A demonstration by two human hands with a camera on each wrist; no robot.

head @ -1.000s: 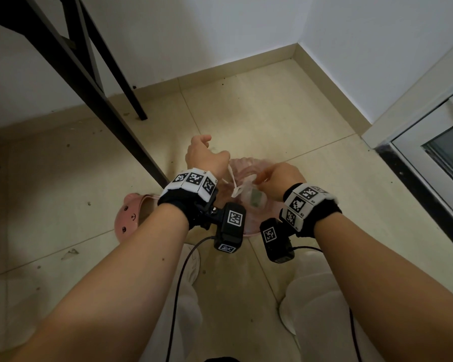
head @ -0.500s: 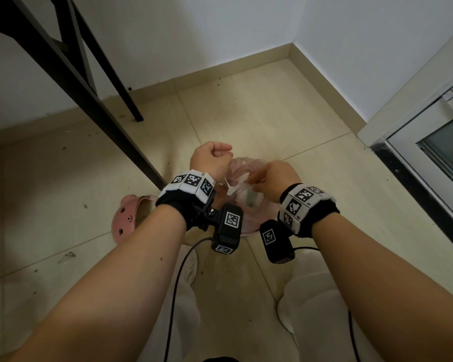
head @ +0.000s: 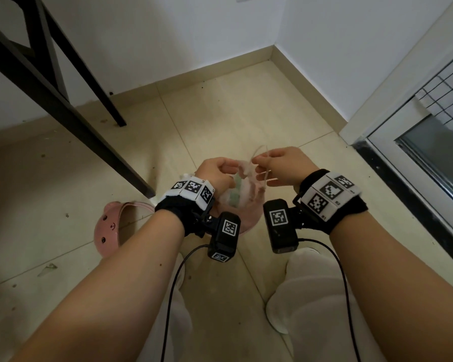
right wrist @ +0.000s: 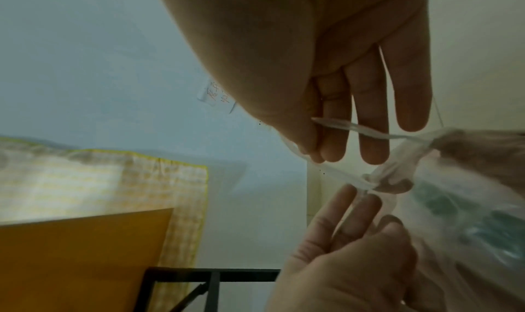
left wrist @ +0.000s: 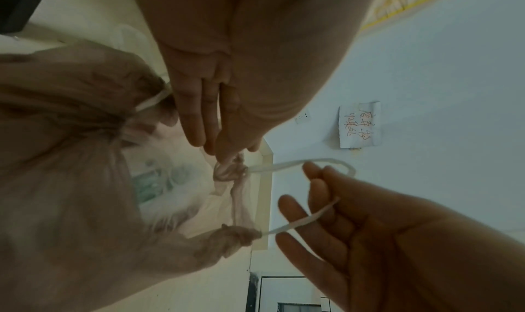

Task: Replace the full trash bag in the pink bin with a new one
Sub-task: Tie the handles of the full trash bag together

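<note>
Landmark: the pink bin [head: 246,218] is standing on the tiled floor [head: 233,121], just in front of the person's knees; all places below are given from it.
Left hand: the left hand [head: 217,169] is hovering over the left side of the bin. In the left wrist view its fingertips [left wrist: 224,150] are pinching the gathered edge of the trash bag [left wrist: 71,182]. Half a second ago this hand was a closed fist at the bin's far-left rim.
Right hand: the right hand [head: 283,165] is hovering over the right side of the bin and is now higher than before. Thumb and forefinger are pinching the white drawstring [left wrist: 301,164], and the other fingers are lying straight and a little apart.
Trash bag: the translucent pinkish bag is sitting inside the bin, with its mouth bunched up between the two hands; something green is showing through it.
Drawstring: it is now forming a loop toward the right hand; earlier only a short strip was showing.
Lid: a pink lid [head: 110,226] is lying on the floor just left of the bin.
Table: a black table leg [head: 71,116] is standing beyond the bin, to the left.
</note>
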